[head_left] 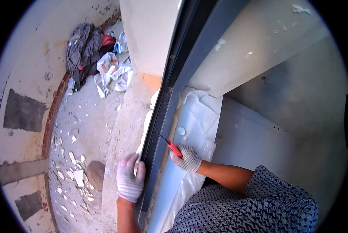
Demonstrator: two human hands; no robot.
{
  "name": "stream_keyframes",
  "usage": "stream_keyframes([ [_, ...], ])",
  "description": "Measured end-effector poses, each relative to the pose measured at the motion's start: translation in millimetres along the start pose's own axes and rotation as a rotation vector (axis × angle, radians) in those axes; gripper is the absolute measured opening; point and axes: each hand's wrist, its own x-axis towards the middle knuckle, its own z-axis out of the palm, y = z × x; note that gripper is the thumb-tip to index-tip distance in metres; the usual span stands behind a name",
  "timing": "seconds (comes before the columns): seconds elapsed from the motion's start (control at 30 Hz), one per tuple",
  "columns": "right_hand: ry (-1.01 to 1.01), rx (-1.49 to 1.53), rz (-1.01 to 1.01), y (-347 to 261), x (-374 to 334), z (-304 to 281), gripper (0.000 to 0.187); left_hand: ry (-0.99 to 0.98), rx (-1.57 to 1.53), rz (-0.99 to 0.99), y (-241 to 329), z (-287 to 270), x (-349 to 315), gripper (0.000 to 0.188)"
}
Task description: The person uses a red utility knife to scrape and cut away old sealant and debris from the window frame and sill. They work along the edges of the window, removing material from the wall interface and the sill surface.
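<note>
My right hand (188, 158), in a striped white glove, is wrapped round a red-handled knife (174, 148). Its thin dark blade points up and left over the dark window frame (158, 120), and I cannot tell whether the tip touches it. On the outer side of that frame is my left hand (130, 179), gloved alike and empty. Its fingers are extended along the frame's outer edge, seemingly touching it. Pale foam (174, 128) runs along the inner side of the frame, and more white foam shows along the outer side.
Blue-white plastic sheeting (201, 110) covers the sill inside the frame. Outside and lower, foam scraps (79, 177) litter the floor beside a brown rounded object (96, 174). Dark cloth (82, 50) and silvery crumpled bags (113, 72) are heaped in the far corner.
</note>
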Motion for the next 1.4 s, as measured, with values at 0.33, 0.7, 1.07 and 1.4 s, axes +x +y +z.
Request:
stream_keyframes([
  [0.33, 0.038, 0.138, -0.021, -23.4, 1.3, -18.2, 0.028, 0.258, 0.286, -0.197, -2.2, 17.0, -97.2, 0.021],
  [0.7, 0.624, 0.170, -0.497, -217.1, 92.9, -183.0, 0.044, 0.224, 0.239, -0.306, 1.6, 7.7, -92.9, 0.043],
  [1.07, 0.944, 0.162, -0.991, -488.0, 189.2, -355.7, 0.049, 0.138, 0.241, -0.415, 29.5, -18.2, -100.8, 0.046],
  [1.4, 1.137, 0.126, -1.092, -682.5, 260.4, -464.5, 0.047, 0.171, 0.133, -0.405, 8.8, -7.7, -106.4, 0.052],
])
